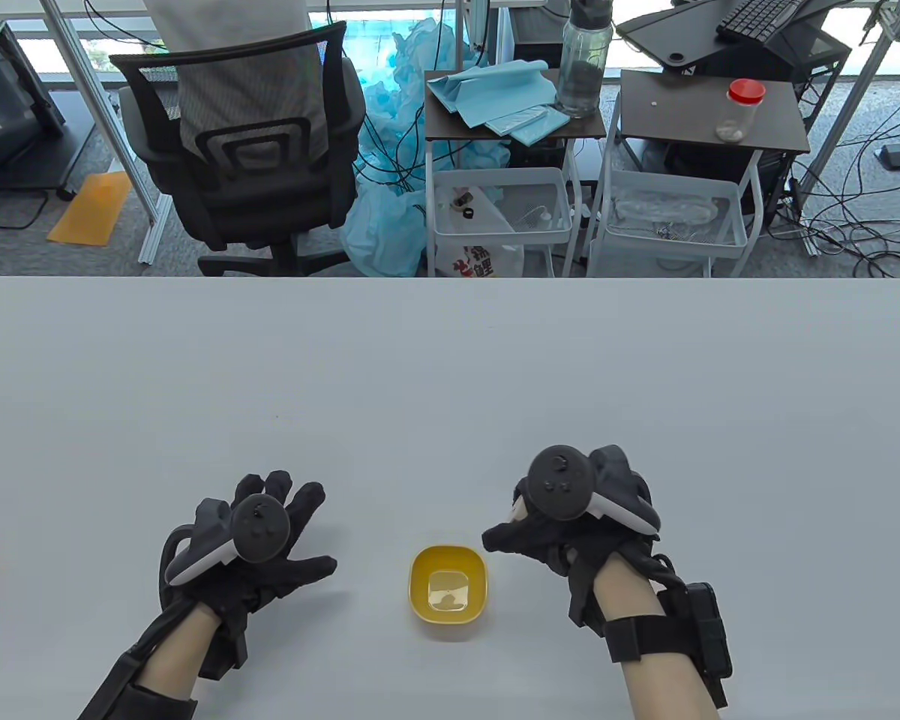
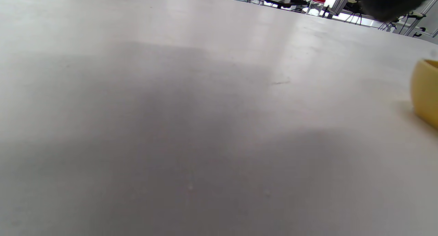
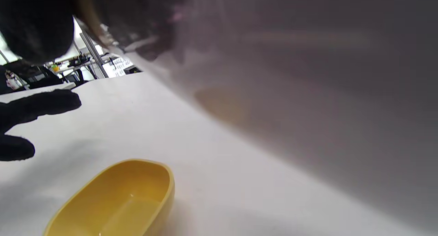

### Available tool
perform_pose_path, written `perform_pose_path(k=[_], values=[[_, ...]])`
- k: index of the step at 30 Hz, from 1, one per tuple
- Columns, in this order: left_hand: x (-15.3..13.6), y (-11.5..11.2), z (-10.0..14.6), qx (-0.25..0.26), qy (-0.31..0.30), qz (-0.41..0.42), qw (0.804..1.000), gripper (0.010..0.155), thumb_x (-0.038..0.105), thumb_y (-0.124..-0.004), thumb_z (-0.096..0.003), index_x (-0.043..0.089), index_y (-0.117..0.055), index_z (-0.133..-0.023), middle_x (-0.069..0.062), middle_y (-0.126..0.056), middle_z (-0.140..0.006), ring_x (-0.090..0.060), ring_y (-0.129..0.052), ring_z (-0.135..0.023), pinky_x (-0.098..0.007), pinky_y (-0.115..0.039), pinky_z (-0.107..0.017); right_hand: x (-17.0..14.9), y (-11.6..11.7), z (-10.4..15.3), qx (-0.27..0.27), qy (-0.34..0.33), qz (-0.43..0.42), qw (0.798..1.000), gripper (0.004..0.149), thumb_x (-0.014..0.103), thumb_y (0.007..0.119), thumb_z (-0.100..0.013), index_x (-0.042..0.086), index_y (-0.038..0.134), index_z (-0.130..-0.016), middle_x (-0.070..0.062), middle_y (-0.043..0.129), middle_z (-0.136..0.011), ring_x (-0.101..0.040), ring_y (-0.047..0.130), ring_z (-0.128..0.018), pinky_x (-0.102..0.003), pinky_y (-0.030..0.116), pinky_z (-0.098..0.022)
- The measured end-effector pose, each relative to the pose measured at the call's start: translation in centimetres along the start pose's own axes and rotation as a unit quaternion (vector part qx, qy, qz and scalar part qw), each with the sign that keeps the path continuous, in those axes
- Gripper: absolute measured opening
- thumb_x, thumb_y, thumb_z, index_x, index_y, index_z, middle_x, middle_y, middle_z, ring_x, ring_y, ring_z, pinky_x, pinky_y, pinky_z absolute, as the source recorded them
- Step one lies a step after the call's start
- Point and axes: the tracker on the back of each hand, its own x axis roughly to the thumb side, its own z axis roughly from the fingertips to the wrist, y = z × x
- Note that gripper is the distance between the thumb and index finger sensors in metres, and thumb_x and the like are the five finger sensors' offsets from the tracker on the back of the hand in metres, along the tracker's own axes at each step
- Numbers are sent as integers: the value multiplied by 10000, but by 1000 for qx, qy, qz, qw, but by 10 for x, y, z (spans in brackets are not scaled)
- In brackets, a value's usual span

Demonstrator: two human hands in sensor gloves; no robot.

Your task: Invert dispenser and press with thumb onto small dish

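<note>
Dispenser (image 3: 291,75), pale, smooth-bodied, blurred, is held in the right hand (image 1: 570,525) grip just right of the small yellow plastic dish (image 1: 448,584) on the tabletop (image 1: 450,360); nozzle should be centred over dish before thumb pressure; left hand (image 1: 251,547) spread, empty.

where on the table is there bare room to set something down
Bare grey tabletop runs from the far edge down to both hands. Crowded along the near edge: left hand, small yellow plastic dish, right hand, with narrow gaps between.
</note>
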Motion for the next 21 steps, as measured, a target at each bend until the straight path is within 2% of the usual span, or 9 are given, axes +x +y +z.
perform_pose_path(k=[3,5,10,12,16,21], values=[[0,0,0,1,-3,1,1000,901,849,-638,-463,484,-111,-1095,-22,-66,-1250,-466,-101,-1188,-837,-210,-698,28,-4,-11,77,6,91,993,860,718,746,-394,18,749,-893,-200,904,-720,-406,984,-526,-583,792,-445],[0,0,0,0,-3,0,1000,899,848,-638,-465,484,-109,-1095,-23,-64,-1249,-467,-100,-1187,-836,-210,-700,46,-3,-19,119,9,152,981,865,716,746,-392,14,743,-898,-204,900,-723,-410,979,-531,-586,788,-449],[-1,0,1,-1,0,-1,1000,904,851,-636,-463,484,-105,-1095,-24,-63,-1249,-469,-97,-1186,-837,-210,-699,91,14,-38,185,8,313,932,861,722,751,-375,24,761,-879,-193,912,-709,-397,991,-520,-573,801,-445],[-2,0,2,-7,-1,0,1000,910,857,-631,-462,480,-98,-1096,-26,-58,-1249,-470,-93,-1185,-837,-207,-698,105,23,-46,215,17,369,904,857,725,760,-362,35,773,-869,-184,922,-701,-386,1001,-518,-564,812,-447],[-3,1,2,-9,3,-1,1000,907,859,-629,-461,483,-100,-1095,-26,-59,-1249,-471,-93,-1185,-836,-208,-698,123,35,-56,239,6,404,883,838,715,761,-373,34,790,-861,-191,928,-697,-391,1004,-516,-565,813,-445],[-4,0,1,-14,4,1,1000,911,858,-630,-460,480,-100,-1096,-27,-61,-1249,-472,-95,-1184,-837,-210,-698,131,40,-67,265,7,398,878,737,638,744,-438,31,805,-851,-204,932,-691,-407,1002,-513,-571,807,-448]])
